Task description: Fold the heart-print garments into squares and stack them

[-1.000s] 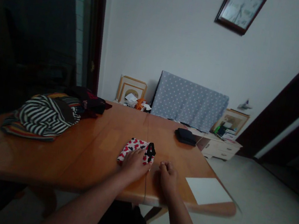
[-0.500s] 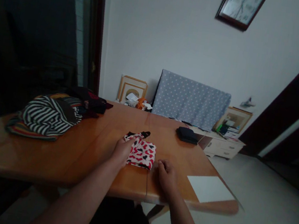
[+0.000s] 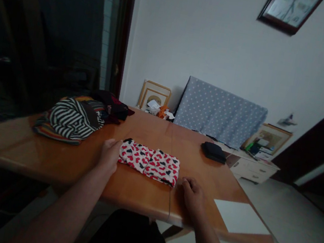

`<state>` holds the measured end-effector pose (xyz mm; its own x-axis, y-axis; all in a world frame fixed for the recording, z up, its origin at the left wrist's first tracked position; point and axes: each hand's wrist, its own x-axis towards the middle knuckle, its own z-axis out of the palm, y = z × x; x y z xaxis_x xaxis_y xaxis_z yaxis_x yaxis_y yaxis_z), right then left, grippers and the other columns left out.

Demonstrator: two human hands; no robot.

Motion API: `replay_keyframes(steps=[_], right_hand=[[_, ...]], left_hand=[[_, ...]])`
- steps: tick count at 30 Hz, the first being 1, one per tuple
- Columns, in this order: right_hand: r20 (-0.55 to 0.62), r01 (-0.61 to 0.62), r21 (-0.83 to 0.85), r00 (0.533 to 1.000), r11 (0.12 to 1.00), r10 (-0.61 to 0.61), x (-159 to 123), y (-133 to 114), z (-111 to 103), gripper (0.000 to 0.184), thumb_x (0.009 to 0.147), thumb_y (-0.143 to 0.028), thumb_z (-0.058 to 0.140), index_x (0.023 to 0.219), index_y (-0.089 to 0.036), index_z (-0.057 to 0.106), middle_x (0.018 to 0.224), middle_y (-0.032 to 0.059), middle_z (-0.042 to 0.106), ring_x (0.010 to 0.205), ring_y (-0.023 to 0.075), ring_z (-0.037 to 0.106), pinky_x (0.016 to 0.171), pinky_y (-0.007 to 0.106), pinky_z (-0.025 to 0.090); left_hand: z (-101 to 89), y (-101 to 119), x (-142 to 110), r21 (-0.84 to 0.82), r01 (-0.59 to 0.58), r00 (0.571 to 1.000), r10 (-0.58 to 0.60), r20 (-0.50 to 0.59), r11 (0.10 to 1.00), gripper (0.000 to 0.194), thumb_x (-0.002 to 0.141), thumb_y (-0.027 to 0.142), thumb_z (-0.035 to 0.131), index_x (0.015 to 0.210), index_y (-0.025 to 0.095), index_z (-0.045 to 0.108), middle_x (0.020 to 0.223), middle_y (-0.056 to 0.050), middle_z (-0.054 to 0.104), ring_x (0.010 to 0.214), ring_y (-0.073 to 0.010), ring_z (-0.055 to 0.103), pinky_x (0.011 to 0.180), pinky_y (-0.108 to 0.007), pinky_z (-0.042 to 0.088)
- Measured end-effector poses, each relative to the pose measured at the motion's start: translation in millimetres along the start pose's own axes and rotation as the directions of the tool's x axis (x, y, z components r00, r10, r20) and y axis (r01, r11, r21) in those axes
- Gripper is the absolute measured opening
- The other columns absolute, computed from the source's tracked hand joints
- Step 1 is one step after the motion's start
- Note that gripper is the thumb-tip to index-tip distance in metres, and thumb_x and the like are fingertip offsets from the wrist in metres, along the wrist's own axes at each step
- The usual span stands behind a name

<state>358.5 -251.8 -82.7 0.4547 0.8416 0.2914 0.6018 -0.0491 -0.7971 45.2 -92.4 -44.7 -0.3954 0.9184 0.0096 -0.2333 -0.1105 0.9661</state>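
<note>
A folded white garment (image 3: 153,162) printed with red and black hearts lies as a long, low strip on the table, a crease across its middle and dark trim at its ends. At its left end, my left hand (image 3: 111,153) is closed on the edge; the fingertips are partly hidden. Just past the right end, my right hand (image 3: 193,193) rests on the tabletop with loosely curled fingers and nothing visible in them. A small gap separates it from the cloth.
On the wooden table (image 3: 88,167), a pile of striped and dark clothes (image 3: 72,118) sits at the left. A folded dark cloth (image 3: 214,151) lies at the back right, and a white sheet (image 3: 240,217) near the right corner. Behind stands something draped in grey dotted fabric (image 3: 218,109).
My left hand has moved left with the garment's end, so the folded-over part now lies opened out into a longer strip. My right hand stays beside the right end. The view has shifted slightly.
</note>
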Motion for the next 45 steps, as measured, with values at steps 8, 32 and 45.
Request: replay_keyframes(steps=[8,32,45], right_hand=[[-0.030,-0.091,0.056,0.995,0.994,0.093,-1,-17,-3,0.029,0.087,-0.047,0.051,0.086,-0.023,0.068,0.090,0.0071,0.074,0.088,0.0258,0.067,0.078,0.033,0.047],[0.170,-0.231,0.481,0.971,0.846,0.168,26,-88,-5,0.050,0.084,-0.065,0.058,0.091,-0.017,0.070,0.088,0.0105,0.072,0.076,0.0222,0.067,0.062,0.030,0.051],[0.080,-0.344,0.530,0.930,0.775,0.358,46,-17,-58,0.019,0.061,-0.027,0.067,0.076,-0.016,0.063,0.060,0.0022,0.064,0.048,0.0134,0.053,0.046,0.024,0.036]], left_hand=[[24.0,5,-35,0.591,-0.529,0.801,0.128,0.585,0.608,0.020,0.093,0.033,0.049,0.094,0.022,0.065,0.095,-0.007,0.072,0.091,-0.0218,0.066,0.082,-0.031,0.048],[120.2,16,-100,0.190,-0.173,0.562,-0.061,0.825,0.967,0.012,0.079,0.030,0.062,0.079,0.019,0.058,0.065,0.004,0.057,0.058,-0.0116,0.051,0.056,-0.023,0.039],[120.7,-22,-68,0.236,-0.404,0.508,0.002,0.861,0.884,0.030,0.088,0.034,0.057,0.112,0.020,0.068,0.116,-0.009,0.074,0.109,-0.0209,0.067,0.099,-0.033,0.048]])
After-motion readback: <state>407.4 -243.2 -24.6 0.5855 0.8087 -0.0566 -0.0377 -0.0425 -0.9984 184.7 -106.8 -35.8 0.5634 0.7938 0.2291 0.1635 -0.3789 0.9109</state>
